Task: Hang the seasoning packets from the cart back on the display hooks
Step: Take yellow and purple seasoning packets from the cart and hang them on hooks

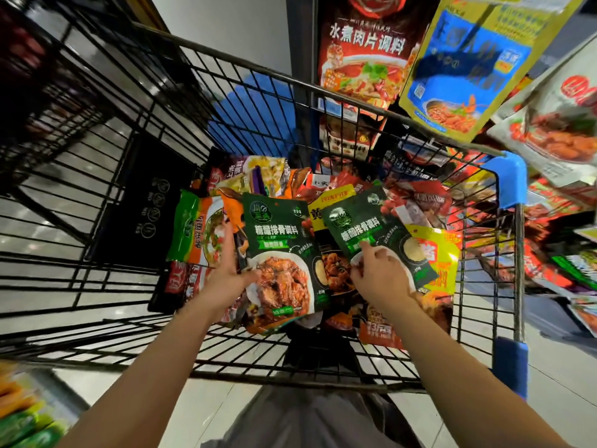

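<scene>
You are reaching both hands into the wire cart (323, 101), which is serving as the landmark here. Your left hand (226, 273) is holding a dark green seasoning packet (279, 253) by its lower left edge, thumb lying across the front and the fingers stretching up behind it, so the packet is standing tilted above the pile in the middle of the cart. Your right hand (379, 273) is pinching a second dark green packet (371, 234) of the same design at its lower edge, fingers curled around it, index finger pressing on the front; this one is leaning toward the cart's right side.

Under and around both packets, a loose heap of other seasoning packets (284, 179) is filling the cart's floor, overlapping each other: a green and orange packet (197, 231) is lying toward the cart's left side, just beside your left hand, and a yellow packet (442, 253) is peeking out beneath the right-hand one. Beyond the cart's far rim, a red hanging packet (365, 50) and a blue and yellow hanging packet (468, 59) are dangling on the display, crowding the space above the cart's right corner.
</scene>
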`<state>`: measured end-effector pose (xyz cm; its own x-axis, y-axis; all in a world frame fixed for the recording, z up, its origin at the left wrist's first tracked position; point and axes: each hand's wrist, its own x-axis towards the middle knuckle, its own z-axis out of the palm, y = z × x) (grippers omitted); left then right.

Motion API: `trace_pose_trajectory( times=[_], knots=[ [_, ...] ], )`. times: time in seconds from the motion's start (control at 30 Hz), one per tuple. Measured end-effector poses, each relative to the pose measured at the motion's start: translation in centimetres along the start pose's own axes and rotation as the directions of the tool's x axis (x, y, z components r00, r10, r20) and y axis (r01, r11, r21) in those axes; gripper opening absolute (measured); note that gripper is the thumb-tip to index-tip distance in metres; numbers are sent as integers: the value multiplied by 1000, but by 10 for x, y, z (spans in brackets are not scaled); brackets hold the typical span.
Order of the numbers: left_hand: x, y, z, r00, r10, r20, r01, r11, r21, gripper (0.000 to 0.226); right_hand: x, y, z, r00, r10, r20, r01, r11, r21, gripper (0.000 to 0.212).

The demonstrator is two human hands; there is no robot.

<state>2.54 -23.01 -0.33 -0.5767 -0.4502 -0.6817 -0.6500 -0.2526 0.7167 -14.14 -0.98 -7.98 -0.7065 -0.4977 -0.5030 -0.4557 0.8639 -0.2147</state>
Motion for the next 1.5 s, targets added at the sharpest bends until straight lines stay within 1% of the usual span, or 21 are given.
trace_pose_trajectory(
  times=[0.1,0.17,0.23,0.3,0.43,0.47,0.53,0.63,0.7,0.77,0.83,0.87,0.97,1.03,1.13,1.23,1.27,1.3,1.4,1.47,1.5],
  knots=[
    [-1,2,5,1000,6,9,-6,1000,-2,105,0,-18,7,993,111,26,-111,993,-30,72],
    [0,3,16,999,1,-42,-2,1000,-18,107,2,-27,7,984,174,44,-173,985,-27,80],
    [3,3,27,995,-15,-100,11,999,-31,110,2,-36,4,980,190,58,-188,981,-38,75],
    [7,1,30,993,-13,-119,7,999,-46,110,0,-42,-5,985,164,54,-165,986,24,68],
    [10,0,23,995,-13,-100,7,998,-62,109,-11,-66,-42,1000,19,21,-24,963,268,53],
    [10,0,22,995,1,-100,-8,998,-61,106,-15,-80,-50,999,-16,43,2,950,311,51],
    [10,0,23,993,27,-114,-34,998,-56,93,-24,-106,-58,986,-79,144,14,913,407,54],
    [11,1,25,988,24,-150,-20,999,28,75,-29,-128,-53,964,-120,238,13,914,406,62],
    [10,1,26,988,51,-146,-51,999,8,80,-31,-126,-54,959,-111,259,-16,895,445,62],
    [9,1,27,986,88,-139,-92,996,-17,101,-36,-119,-55,948,-141,287,-26,861,509,59],
    [7,2,28,990,78,-121,-82,996,-22,124,-38,-112,-55,921,-185,344,-55,811,583,59],
    [8,2,29,991,69,-112,-72,997,-18,129,-38,-107,-54,904,-206,375,-81,778,623,60],
    [9,0,30,988,88,-127,-86,996,20,127,-39,-100,-56,852,-283,440,-164,655,738,63],
    [13,-2,32,982,96,-163,-94,995,21,121,-38,-93,-55,850,-273,451,-231,576,784,64],
    [17,-3,27,972,128,-197,-132,991,-9,115,-40,-87,-51,915,-162,371,-248,501,829,54],
    [13,6,22,973,159,-168,-174,982,-77,109,-47,-74,-52,979,71,193,-205,407,890,46],
    [10,11,20,970,182,-162,-198,977,-84,108,-51,-70,-58,986,104,130,-159,369,916,43],
    [7,15,17,965,212,-154,-227,970,-86,106,-56,-64,-66,991,118,69,-108,375,921,43],
    [-11,26,11,943,305,-136,-321,940,-117,99,-73,-48,-90,994,96,-56,-2,516,857,61],
    [-32,40,15,927,356,-114,-371,915,-158,96,-85,-45,-107,996,34,-80,50,524,850,67],
    [-43,50,19,917,384,-111,-398,902,-170,95,-89,-46,-114,996,17,-92,72,490,869,67]
  ],
)
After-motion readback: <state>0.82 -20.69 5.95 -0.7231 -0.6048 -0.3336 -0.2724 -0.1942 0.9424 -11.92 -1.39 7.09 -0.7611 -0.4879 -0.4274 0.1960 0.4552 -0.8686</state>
